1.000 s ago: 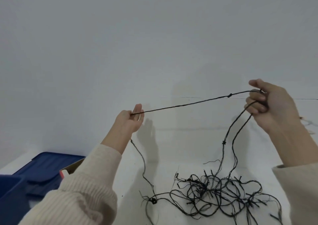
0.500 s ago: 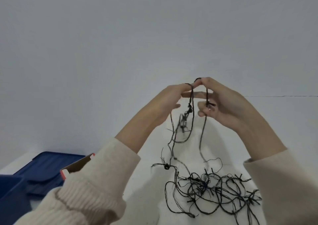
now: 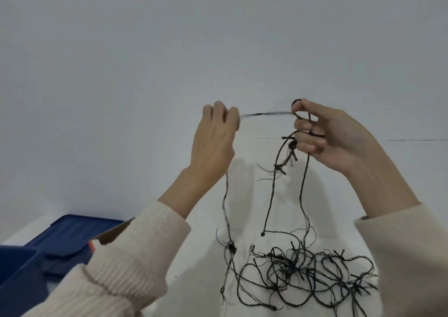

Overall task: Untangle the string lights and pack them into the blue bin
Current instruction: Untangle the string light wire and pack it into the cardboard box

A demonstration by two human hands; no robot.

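In the middle of the frame we see the left hand (image 3: 213,142) and the right hand (image 3: 332,139) raised above the white desk (image 3: 194,256). The fingers of both hands are curled and clamped on the string lights (image 3: 294,264). A short, blurred piece runs tight between them, and several strands hang down to a tangled heap on the desk at the lower centre. The blue bin (image 3: 14,265) stands in the lower left corner, well apart from the heap.

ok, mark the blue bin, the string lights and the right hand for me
blue bin (image 3: 14,273): head view, its near wall, bottom left.
string lights (image 3: 294,267): head view, densest part of the tangle.
right hand (image 3: 339,142): head view, middle of the hand.
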